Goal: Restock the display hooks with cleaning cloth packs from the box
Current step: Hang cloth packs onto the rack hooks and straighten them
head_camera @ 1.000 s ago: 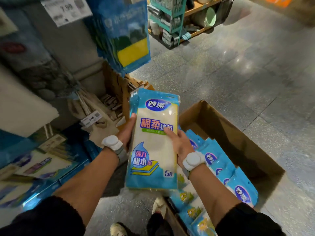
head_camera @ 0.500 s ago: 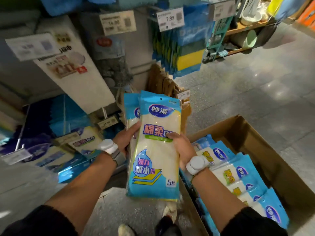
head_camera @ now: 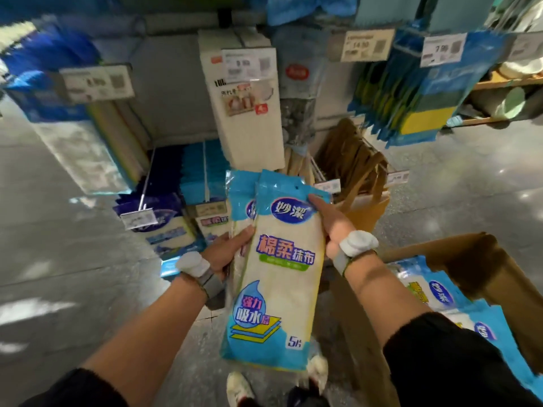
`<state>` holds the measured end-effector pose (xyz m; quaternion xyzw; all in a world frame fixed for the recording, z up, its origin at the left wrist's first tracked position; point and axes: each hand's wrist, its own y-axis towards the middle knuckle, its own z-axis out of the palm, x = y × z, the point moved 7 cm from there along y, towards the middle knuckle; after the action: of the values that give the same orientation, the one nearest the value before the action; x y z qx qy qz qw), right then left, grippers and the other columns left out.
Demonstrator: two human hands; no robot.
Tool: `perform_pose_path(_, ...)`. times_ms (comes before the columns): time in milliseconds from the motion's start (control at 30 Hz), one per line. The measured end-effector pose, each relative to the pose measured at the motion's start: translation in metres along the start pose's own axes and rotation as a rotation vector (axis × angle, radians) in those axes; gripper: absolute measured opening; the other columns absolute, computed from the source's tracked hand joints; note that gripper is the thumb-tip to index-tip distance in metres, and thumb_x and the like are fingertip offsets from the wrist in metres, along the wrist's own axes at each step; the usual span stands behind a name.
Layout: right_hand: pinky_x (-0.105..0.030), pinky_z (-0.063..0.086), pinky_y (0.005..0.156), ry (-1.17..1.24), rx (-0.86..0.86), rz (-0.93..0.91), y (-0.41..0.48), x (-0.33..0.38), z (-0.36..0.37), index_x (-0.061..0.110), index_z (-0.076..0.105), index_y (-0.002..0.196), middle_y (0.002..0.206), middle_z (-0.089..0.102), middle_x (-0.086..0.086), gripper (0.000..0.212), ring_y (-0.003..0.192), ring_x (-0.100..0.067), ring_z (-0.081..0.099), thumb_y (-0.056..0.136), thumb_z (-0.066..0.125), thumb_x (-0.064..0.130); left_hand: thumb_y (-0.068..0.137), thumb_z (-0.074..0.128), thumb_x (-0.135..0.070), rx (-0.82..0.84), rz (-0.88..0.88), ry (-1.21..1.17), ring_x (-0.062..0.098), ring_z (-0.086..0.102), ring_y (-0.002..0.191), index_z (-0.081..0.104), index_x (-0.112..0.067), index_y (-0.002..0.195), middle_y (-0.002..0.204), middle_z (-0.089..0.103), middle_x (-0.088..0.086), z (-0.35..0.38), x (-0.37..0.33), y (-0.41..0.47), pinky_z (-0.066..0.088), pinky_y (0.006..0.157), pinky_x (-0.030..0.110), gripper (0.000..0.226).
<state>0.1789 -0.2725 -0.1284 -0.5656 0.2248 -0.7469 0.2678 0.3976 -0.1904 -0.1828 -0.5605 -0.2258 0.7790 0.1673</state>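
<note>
Two cleaning cloth packs stand upright at the centre of the frame, the front pack [head_camera: 282, 274] overlapping the rear pack [head_camera: 239, 192]. The left grip [head_camera: 226, 254] clasps both at their left edge, thumb across the front. The right grip [head_camera: 332, 227] pinches the front pack's upper right corner. To hang it well, I judge the right grip should peel the front pack free and keep the hang hole [head_camera: 296, 188] clear of fingers — which hook is meant I cannot tell. Against the frame half a second earlier, the right grip sits higher, up from mid-edge, and the cardboard box [head_camera: 440, 249] lies further toward the lower right.
</note>
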Motion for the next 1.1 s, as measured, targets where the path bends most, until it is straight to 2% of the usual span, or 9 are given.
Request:
perform_pose_path(167, -0.059, 0.055, 0.094, -0.005, 0.053, 0.107, 0.006, -0.023, 0.041, 0.015, 0.065, 0.124, 0.112, 0.075, -0.017, 0.042, 0.102, -0.036, 0.072, 0.089, 0.071, 0.037, 0.081, 0.076, -0.063, -0.164, -0.013, -0.013, 0.039, 0.072, 0.109, 0.073, -0.018, 0.123, 0.119, 0.074, 0.019, -0.070, -0.002, -0.024, 0.052, 0.102, 0.057, 0.061)
perform_pose_path(267, -0.061, 0.054, 0.093, 0.050, 0.065, 0.136, 0.005, -0.033, 0.053, 0.015, 0.064, 0.125, 0.114, 0.074, -0.018, 0.043, 0.103, -0.039, 0.072, 0.086, 0.075, 0.029, 0.060, 0.087, -0.073, -0.323, 0.013, -0.016, 0.036, 0.073, 0.107, 0.073, -0.020, 0.121, 0.120, 0.075, 0.015, -0.128, 0.003, -0.030, 0.053, 0.101, 0.056, 0.082)
perform_pose_path(467, -0.062, 0.052, 0.096, 0.011, 0.043, 0.128, 0.018, -0.052, 0.063, 0.017, 0.063, 0.125, 0.114, 0.074, -0.016, 0.039, 0.108, -0.039, 0.070, 0.091, 0.067, 0.036, 0.056, 0.086, -0.074, -0.421, 0.124, 0.004, 0.035, 0.076, 0.100, 0.076, -0.024, 0.112, 0.106, 0.079, 0.011, -0.181, -0.025, -0.062, 0.058, 0.092, 0.058, 0.076)
perform_pose_path(600, -0.054, 0.058, 0.089, -0.190, -0.027, 0.043, 0.021, -0.054, 0.068, 0.019, 0.069, 0.108, 0.105, 0.077, -0.015, 0.019, 0.097, -0.037, 0.073, 0.095, 0.063, 0.032, 0.050, 0.087, -0.077, -0.496, 0.148, -0.003, 0.036, 0.077, 0.093, 0.077, -0.015, 0.107, 0.101, 0.080, 0.014, -0.207, -0.037, -0.074, 0.062, 0.085, 0.056, 0.085)
perform_pose_path(700, -0.054, 0.051, 0.102, -0.589, -0.038, -0.022, 0.064, -0.068, 0.060, 0.032, 0.076, 0.096, 0.122, 0.071, -0.017, 0.027, 0.117, -0.039, 0.065, 0.083, 0.063, 0.052, 0.055, 0.089, -0.070, -0.528, 0.142, -0.069, 0.040, 0.076, 0.096, 0.074, -0.009, 0.112, 0.104, 0.078, 0.018, -0.219, -0.043, -0.078, 0.059, 0.087, 0.061, 0.085)
perform_pose_path(833, -0.043, 0.043, 0.106, -0.853, -0.004, 0.014, 0.065, -0.070, 0.088, 0.000, 0.063, 0.128, 0.134, 0.061, -0.023, 0.045, 0.127, -0.040, 0.055, 0.101, 0.054, 0.035, 0.075, 0.083, -0.054, -0.551, 0.146, -0.146, 0.043, 0.073, 0.101, 0.074, -0.012, 0.114, 0.107, 0.077, 0.021, -0.229, -0.053, -0.074, 0.058, 0.091, 0.061, 0.058)
perform_pose_path(933, -0.038, 0.042, 0.100, -0.965, 0.038, 0.041, 0.088, -0.075, 0.107, -0.001, 0.054, 0.138, 0.145, 0.052, -0.021, 0.042, 0.126, -0.036, 0.054, 0.106, 0.047, 0.026, 0.077, 0.083, -0.054, -0.577, 0.167, -0.184, 0.045, 0.071, 0.106, 0.073, -0.016, 0.118, 0.112, 0.076, 0.020, -0.232, -0.062, -0.069, 0.055, 0.095, 0.064, 0.056)
perform_pose_path(1033, -0.033, 0.031, 0.113, -1.052, 0.128, 0.024, 0.111, -0.078, 0.127, 0.006, 0.038, 0.150, 0.157, 0.038, -0.019, 0.043, 0.142, -0.035, 0.040, 0.108, 0.038, 0.013, 0.076, 0.083, -0.057, -0.532, 0.196, -0.233, 0.045, 0.070, 0.110, 0.070, -0.020, 0.126, 0.120, 0.073, 0.020, -0.226, -0.070, -0.062, 0.051, 0.098, 0.067, 0.063)
perform_pose_path(1100, -0.037, 0.036, 0.111, -1.021, 0.173, 0.035, 0.123, -0.076, 0.145, 0.006, 0.046, 0.145, 0.154, 0.042, -0.020, 0.039, 0.139, -0.038, 0.042, 0.108, 0.039, 0.015, 0.085, 0.077, -0.051, -0.507, 0.246, -0.271, 0.045, 0.068, 0.113, 0.067, -0.020, 0.130, 0.124, 0.072, 0.020, -0.220, -0.079, -0.056, 0.052, 0.099, 0.064, 0.055)
